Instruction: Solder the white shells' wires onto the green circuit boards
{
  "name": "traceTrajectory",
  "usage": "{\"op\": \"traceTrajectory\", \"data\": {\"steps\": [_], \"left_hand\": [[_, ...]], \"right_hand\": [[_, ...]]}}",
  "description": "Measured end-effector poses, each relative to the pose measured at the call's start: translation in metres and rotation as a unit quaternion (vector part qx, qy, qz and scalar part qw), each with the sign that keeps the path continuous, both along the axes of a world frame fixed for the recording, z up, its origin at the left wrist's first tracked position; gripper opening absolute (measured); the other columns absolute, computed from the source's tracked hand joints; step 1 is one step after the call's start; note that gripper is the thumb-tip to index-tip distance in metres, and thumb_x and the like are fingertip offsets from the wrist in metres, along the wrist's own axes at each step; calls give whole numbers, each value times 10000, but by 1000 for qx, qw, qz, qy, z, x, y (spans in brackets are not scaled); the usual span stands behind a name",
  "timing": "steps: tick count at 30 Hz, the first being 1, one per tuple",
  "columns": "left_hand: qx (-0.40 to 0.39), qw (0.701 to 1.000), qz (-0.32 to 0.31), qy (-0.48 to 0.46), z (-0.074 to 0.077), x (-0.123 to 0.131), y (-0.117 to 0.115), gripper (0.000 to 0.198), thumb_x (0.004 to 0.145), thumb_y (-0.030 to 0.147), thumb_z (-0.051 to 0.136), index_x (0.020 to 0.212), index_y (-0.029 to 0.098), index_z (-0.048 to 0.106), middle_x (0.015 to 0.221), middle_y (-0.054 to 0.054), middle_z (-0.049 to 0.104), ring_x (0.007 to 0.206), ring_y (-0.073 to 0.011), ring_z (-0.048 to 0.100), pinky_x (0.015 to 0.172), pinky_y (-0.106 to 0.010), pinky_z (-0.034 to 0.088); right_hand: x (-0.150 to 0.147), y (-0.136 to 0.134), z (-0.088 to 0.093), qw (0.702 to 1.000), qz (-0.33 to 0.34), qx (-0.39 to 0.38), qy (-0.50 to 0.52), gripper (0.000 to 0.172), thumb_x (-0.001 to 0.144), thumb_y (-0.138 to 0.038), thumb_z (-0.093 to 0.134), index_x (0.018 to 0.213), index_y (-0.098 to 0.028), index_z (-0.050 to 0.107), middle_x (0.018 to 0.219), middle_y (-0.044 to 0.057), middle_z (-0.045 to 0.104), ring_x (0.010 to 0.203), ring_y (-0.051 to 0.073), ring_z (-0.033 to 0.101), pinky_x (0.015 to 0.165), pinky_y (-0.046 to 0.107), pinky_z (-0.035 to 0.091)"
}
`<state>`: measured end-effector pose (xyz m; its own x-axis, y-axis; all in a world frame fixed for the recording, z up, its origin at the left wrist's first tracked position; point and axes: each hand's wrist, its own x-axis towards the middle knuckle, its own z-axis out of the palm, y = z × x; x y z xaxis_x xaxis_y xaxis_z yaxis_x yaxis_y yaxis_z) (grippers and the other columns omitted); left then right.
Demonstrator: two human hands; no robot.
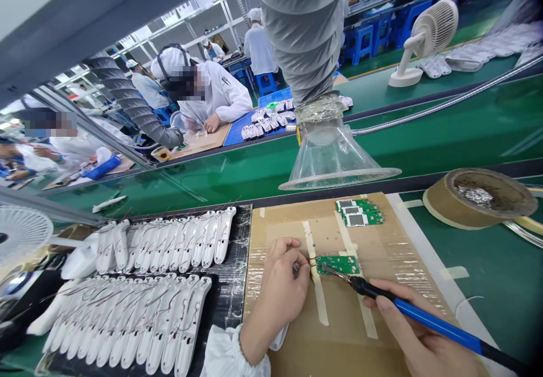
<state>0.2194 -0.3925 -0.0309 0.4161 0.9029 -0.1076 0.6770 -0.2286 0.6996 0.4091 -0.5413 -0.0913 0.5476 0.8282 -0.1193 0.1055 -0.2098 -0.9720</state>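
Observation:
My right hand [418, 326] grips a soldering iron [428, 312] with a blue and black handle. Its metal tip slants down onto the left part of a green circuit board [338, 264], which lies on brown cardboard [305, 337]. My left hand [285, 284] is closed at the board's left edge, fingers curled and pinched. Something small and dark shows between them, too hidden to name. Under the left wrist a white plastic housing [279, 337] partly shows. Several boards with grey screens [358, 214] lie farther back on the cardboard.
White housings with thin wires stand in two rows [169, 241] [127, 320] at left. A clear fume hood [335, 156] hangs over the bench's back. A tape roll [475, 199] holding crumpled metallic material sits at right. Co-workers [212, 91] and a fan [428, 38] are beyond.

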Motion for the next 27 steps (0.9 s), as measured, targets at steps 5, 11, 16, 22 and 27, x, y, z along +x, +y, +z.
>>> {"op": "traceTrajectory", "data": {"steps": [5, 11, 16, 22, 27], "left_hand": [[3, 1000, -1, 5, 0, 1, 0, 214, 878, 34, 575, 745, 200, 591, 1252, -89, 607, 1302, -316, 554, 1123, -552, 428], [6, 1000, -1, 10, 0, 1, 0, 222, 866, 10, 578, 743, 195, 582, 1242, -89, 606, 1303, -312, 556, 1124, -548, 429], [4, 1000, 3, 17, 2, 2, 0, 228, 882, 14, 581, 742, 194, 589, 1247, -81, 615, 1300, -304, 562, 1119, -542, 435], [10, 1000, 2, 25, 2, 2, -1, 230, 879, 9, 590, 744, 194, 593, 1240, -77, 624, 1291, -300, 574, 1113, -542, 446], [19, 1000, 1, 25, 1, 2, -1, 231, 872, 5, 597, 742, 195, 598, 1232, -77, 632, 1285, -301, 584, 1105, -544, 462]], "right_hand": [[1, 1, -5, 999, 21, 31, -27, 258, 1021, -535, 682, 1113, -340, 822, 1064, 14, 823, 904, 196, 820, 758, 144, 643], [-1, 5, 2, 997, 24, 51, -49, 249, 1022, -509, 682, 1100, -319, 824, 1073, 24, 826, 890, 190, 820, 762, 139, 638], [5, 1, 4, 995, 29, 39, -82, 244, 1031, -487, 663, 1098, -320, 829, 1028, 16, 832, 888, 206, 829, 713, 136, 641], [9, 5, 9, 990, 34, 80, -111, 170, 1040, -405, 662, 1095, -352, 813, 991, -21, 838, 832, 178, 831, 736, 112, 623], [7, 8, 14, 989, 31, 91, -110, 150, 1029, -374, 673, 1086, -360, 811, 964, -38, 836, 816, 169, 830, 713, 93, 613]]}}
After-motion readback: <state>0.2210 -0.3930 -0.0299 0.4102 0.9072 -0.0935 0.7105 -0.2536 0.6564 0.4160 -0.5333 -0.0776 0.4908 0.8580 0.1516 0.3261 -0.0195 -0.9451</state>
